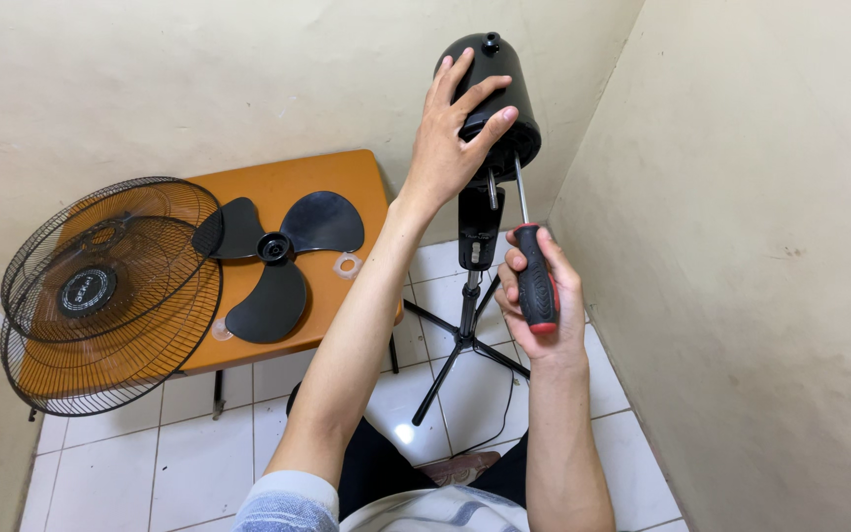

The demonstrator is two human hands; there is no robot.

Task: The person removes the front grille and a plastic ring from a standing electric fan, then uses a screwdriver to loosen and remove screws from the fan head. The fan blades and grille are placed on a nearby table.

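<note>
Nearest the camera: two bare forearms rise from a light sleeve at the bottom edge, over dark trousers and a foot on the white tiled floor [199, 463].

Far left, fan guards [110, 296]: two round black wire grilles, overlapping, stand on edge against the left end of the orange table [288, 182]. Propped like this, they sit well apart from the work.

Fan blade [278, 251]: one black three-lobed blade lies flat on the table top, just right of the grilles.

Small parts: two pale ring-like pieces lie on the table, one near the blade's lower lobe [222, 330], one by the right edge [347, 264]. What they are is too small to tell.

Left hand [455, 128]: fingers spread and pressed over the black motor housing [504, 84], which tops the stand against the far corner. By the look of it, the grip steadies the housing against the push of the tool.

Motor housing: one, dome-shaped, with a small knob on top; its grilles and blade are off.

Stand [465, 325]: one thin pole with splayed black legs on the tiles, a cord trailing beside it.

Right hand [542, 300]: closed around the handle of a screwdriver [534, 271], one, black with red ends. It is held upright so that the metal shaft reaches the underside of the housing; the tip itself is hidden there.

Right: a bare cream wall [760, 246] closes the corner.
</note>
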